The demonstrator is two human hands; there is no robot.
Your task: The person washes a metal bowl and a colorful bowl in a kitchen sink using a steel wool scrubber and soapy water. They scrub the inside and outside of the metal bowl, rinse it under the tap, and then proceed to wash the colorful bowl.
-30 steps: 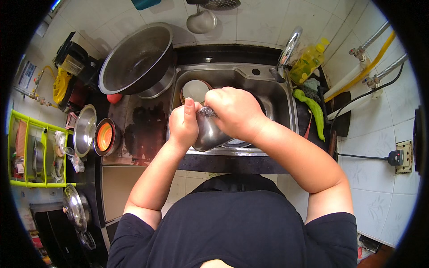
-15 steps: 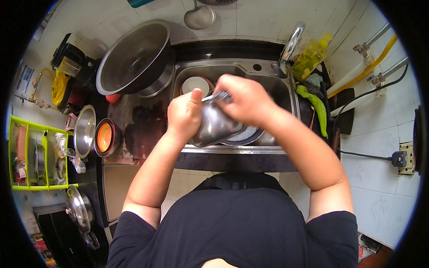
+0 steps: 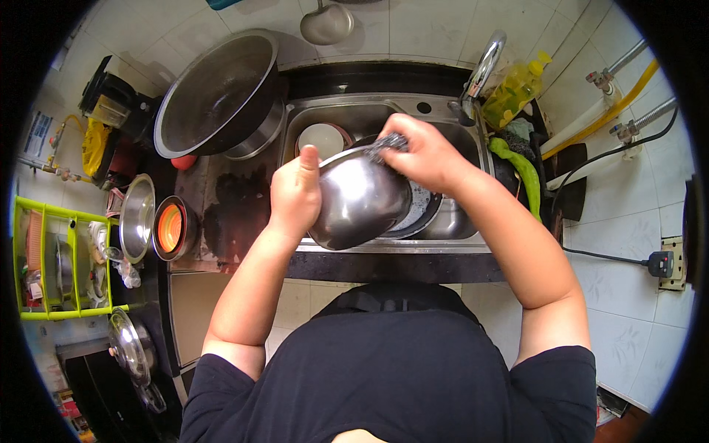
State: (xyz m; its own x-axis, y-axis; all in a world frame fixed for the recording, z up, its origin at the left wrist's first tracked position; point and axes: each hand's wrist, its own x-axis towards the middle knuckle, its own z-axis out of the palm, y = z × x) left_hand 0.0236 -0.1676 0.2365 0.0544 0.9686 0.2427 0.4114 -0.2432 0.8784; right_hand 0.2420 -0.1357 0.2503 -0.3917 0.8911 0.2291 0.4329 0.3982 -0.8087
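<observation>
My left hand (image 3: 295,193) grips the left rim of a shiny steel bowl (image 3: 360,201), which is tilted above the near side of the sink (image 3: 384,108). In my right hand (image 3: 422,155) is a steel wool scrubber (image 3: 387,145), pressed to the bowl's upper right rim. Below the bowl, partly hidden by it, a dark pan (image 3: 428,218) with whitish suds lies in the sink. A white bowl (image 3: 322,138) sits at the sink's back left.
A large metal basin (image 3: 216,96) stands left of the sink, with a steel bowl (image 3: 138,218) and nested orange bowls (image 3: 171,227) nearby. The faucet (image 3: 484,72) rises at the back right, beside a yellow bottle (image 3: 511,96) and a green vegetable-shaped item (image 3: 523,173).
The scrubber and my right hand have shifted to the right along the bowl's rim. The bowl has turned, so more of its rounded outside shows.
</observation>
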